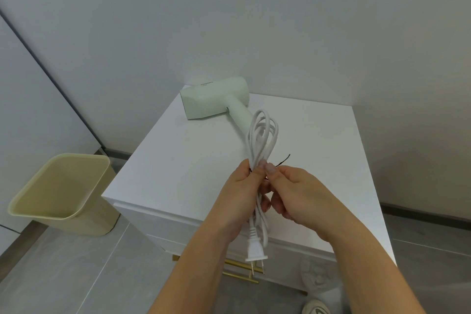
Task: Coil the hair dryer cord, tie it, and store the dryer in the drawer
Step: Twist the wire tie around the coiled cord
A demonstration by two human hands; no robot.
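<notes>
A pale green hair dryer [216, 99] lies on its side at the back of the white cabinet top [178, 160]. Its white cord [262, 135] is gathered into a long bundle of loops held above the cabinet. My left hand [242, 194] grips the bundle at its middle. My right hand [293, 194] pinches a thin black tie [284, 159] at the bundle, with one end of the tie sticking out to the right. The white plug [256, 251] hangs below my hands, prongs down.
A beige waste bin [63, 191] stands on the grey tiled floor left of the cabinet. The cabinet's drawer fronts carry gold handles [239, 273]. White walls close in behind and to the right. Slippers [316, 278] show at the bottom right.
</notes>
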